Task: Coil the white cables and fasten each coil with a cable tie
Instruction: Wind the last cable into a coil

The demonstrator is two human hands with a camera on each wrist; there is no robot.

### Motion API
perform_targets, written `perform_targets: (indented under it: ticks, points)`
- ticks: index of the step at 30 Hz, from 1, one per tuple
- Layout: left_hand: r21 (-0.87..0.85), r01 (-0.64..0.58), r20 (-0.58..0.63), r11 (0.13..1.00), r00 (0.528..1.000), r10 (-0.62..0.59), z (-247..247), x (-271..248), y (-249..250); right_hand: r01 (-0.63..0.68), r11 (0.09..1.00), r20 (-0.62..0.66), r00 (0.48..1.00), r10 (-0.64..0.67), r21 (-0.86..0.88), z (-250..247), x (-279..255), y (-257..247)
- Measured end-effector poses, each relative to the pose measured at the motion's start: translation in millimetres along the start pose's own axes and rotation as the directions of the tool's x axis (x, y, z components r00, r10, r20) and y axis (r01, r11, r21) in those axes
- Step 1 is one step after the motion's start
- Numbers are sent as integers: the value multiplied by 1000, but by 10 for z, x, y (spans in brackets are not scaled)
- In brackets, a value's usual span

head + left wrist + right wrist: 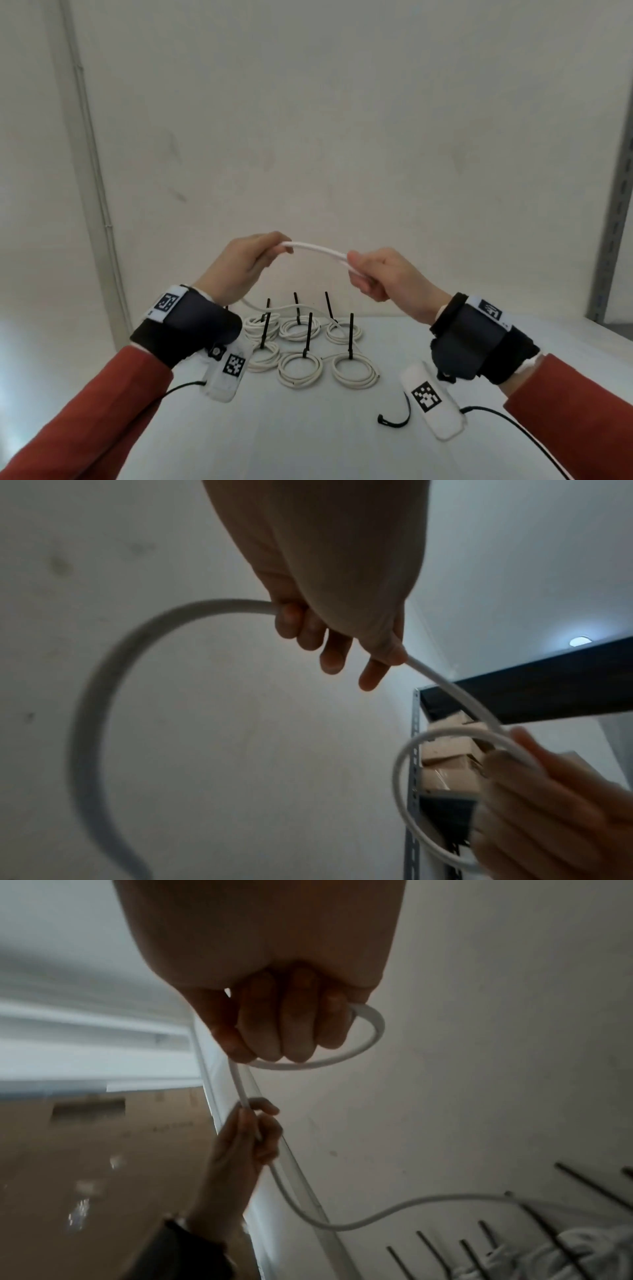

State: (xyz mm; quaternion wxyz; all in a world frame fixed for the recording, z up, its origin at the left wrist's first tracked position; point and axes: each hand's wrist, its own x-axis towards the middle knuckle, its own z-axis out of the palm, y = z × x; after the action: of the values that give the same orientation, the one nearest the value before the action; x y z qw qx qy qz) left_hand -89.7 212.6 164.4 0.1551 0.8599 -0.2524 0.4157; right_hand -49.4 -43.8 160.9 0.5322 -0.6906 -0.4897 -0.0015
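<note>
Two-handed hold on white cable (314,249) above bench (308,445): left hand (239,263) fingers pinching feed side, right hand (387,274) fingers curled tight round starter loop (342,1054), likely fixing coil size. Slack trailing down past six tied coils (299,382).

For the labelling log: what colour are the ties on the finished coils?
Black; the cable ties show best in the head view.

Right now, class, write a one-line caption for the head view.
The left hand and right hand hold a white cable above six tied coils on the table, one spare cable tie nearby.
</note>
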Motion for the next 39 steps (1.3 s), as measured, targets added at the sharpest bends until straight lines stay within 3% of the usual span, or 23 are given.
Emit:
perform_targets:
  ticks: [3, 7, 11, 15, 19, 24, 27, 33, 36, 39]
  points:
    - [-103, 74, -105, 992, 991, -85, 23, 52, -73, -36, 944, -61, 996, 59, 329, -55, 5, -80]
    - [-170, 112, -207, 979, 967, -147, 71, 119, -117, 24, 777, -124, 990, 69, 629, -175, 13, -256]
    - [-146, 120, -231, 982, 961, -152, 97, 195, -111, 131, 617, -206, 977, 51, 776, -320, 5, -470]
    - [83, 23, -254, 996, 967, -1, 122, 189, -37, 252, 481, -295, 956, 13, 840, -385, 31, -499]
    - [348, 7, -158, 938, 986, 51, 165, 40, -3, 383, 307, -404, 915, 3, 871, -482, 26, -492]
    - [417, -119, 98, 901, 992, 85, 327, -154, 161, 442, 195, -454, 891, 19, 876, -504, 74, -441]
    - [447, -209, 217, 870, 969, 121, 396, -252, 332, 469, 272, -501, 863, 62, 840, -468, 127, -384]
    - [549, -332, 241, 767, 942, 235, 302, -282, 538, 417, 484, -527, 843, 111, 769, -413, 249, -192]
    - [515, -366, 248, 775, 929, 274, 228, -267, 567, 296, 693, -499, 860, 107, 658, -313, 289, -65]
    - [511, -407, 245, 757, 913, 326, 146, -207, 628, 79, 942, -422, 904, 70, 326, -137, 260, 12]
